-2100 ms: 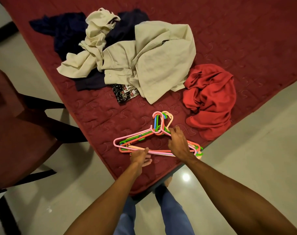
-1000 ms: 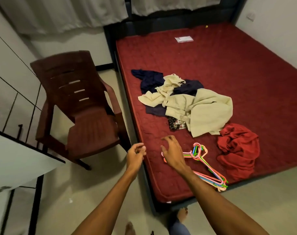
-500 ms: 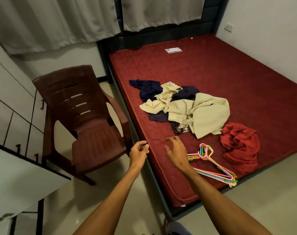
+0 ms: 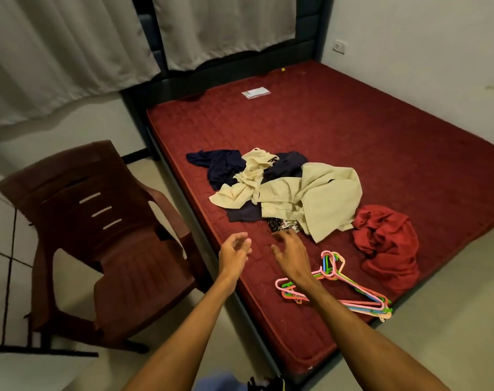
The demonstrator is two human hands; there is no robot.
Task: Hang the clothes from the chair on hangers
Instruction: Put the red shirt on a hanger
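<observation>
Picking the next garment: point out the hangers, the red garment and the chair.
hangers (image 4: pixel 353 297), head view, on the pink lower bars.
red garment (image 4: pixel 387 249), head view, middle of the crumpled heap.
chair (image 4: pixel 133 255), head view, on the seat.

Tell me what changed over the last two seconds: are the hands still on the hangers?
No. Both the left hand and right hand let go of the hangers and lifted away, open and empty. The clothes pile, red garment and chair stayed put.
</observation>
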